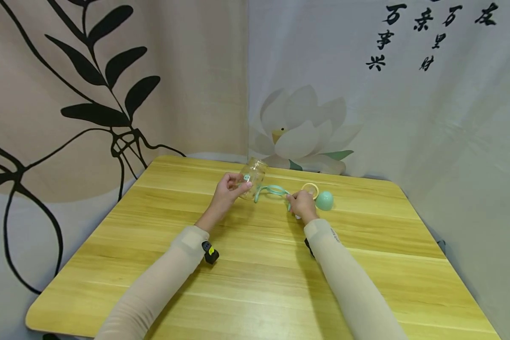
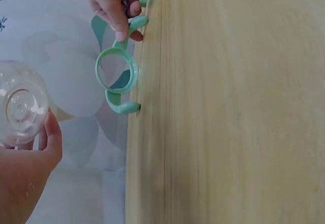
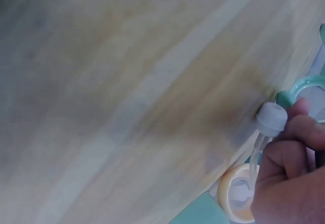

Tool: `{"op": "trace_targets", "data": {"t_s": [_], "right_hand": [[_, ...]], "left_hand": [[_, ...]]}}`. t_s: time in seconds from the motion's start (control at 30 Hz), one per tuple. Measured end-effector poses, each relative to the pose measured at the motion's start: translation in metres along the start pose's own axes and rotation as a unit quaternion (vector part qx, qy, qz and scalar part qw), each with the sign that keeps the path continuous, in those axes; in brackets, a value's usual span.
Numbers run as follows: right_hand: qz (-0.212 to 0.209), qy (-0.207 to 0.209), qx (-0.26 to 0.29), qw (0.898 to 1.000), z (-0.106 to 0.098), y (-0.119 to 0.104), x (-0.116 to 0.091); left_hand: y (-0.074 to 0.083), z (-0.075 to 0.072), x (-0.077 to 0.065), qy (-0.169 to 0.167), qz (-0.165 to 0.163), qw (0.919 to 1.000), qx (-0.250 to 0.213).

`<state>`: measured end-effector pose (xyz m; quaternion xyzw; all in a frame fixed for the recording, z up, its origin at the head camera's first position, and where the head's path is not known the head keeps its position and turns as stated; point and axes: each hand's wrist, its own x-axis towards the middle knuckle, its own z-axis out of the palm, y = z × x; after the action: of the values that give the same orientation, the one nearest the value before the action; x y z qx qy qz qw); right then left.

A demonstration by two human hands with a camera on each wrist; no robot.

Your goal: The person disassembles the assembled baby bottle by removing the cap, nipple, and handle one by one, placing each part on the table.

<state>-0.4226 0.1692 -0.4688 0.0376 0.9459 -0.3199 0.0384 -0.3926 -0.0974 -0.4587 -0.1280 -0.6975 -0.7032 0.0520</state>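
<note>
My left hand point(image 1: 224, 194) grips a clear bottle point(image 1: 257, 171) near the table's far edge; the bottle is tilted, its base facing the camera in the left wrist view. My right hand point(image 1: 304, 206) pinches one end of a mint-green two-handled bottle holder point(image 2: 127, 107), whose ring stands between the two hands. From the right hand also sticks a clear straw with a white weighted tip point(image 3: 271, 118); the fingers hide part of it. Just beyond that hand are a pale yellow ring point(image 3: 222, 191) and a mint-green domed cap point(image 1: 325, 201).
The wooden table point(image 1: 255, 283) spreads out below both forearms. Behind its far edge hangs a printed curtain point(image 1: 204, 85) with plants, a lotus and black characters.
</note>
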Motion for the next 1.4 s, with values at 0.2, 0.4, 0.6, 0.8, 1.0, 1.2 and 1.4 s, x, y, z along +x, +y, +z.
{"op": "trace_targets", "data": {"t_s": [0.2,0.4,0.6,0.8,1.0,1.2,1.4], "right_hand": [[-0.005,0.016,-0.019,1.000,-0.002,0.001,-0.006],[-0.014,0.053,-0.020,0.998,-0.004,-0.001,-0.010],[-0.050,0.099,-0.003,0.994,-0.009,-0.004,-0.007],[-0.063,0.132,0.025,0.989,-0.011,-0.003,-0.006],[-0.075,0.164,0.070,0.981,-0.008,0.003,-0.009],[-0.094,0.183,0.096,0.974,-0.004,0.004,-0.012],[-0.110,0.192,0.114,0.968,-0.004,0.002,-0.013]], "left_hand": [[-0.001,0.000,0.002,0.012,-0.014,0.9998,-0.005],[-0.005,-0.009,0.014,0.015,-0.013,0.9977,0.065],[-0.012,-0.022,0.037,0.043,-0.029,0.9908,0.125],[-0.027,-0.034,0.045,0.069,-0.050,0.9803,0.179],[-0.037,-0.040,0.046,0.065,-0.068,0.9737,0.208],[-0.040,-0.043,0.043,0.065,-0.070,0.9671,0.236],[-0.039,-0.046,0.043,0.062,-0.067,0.9645,0.248]]}}
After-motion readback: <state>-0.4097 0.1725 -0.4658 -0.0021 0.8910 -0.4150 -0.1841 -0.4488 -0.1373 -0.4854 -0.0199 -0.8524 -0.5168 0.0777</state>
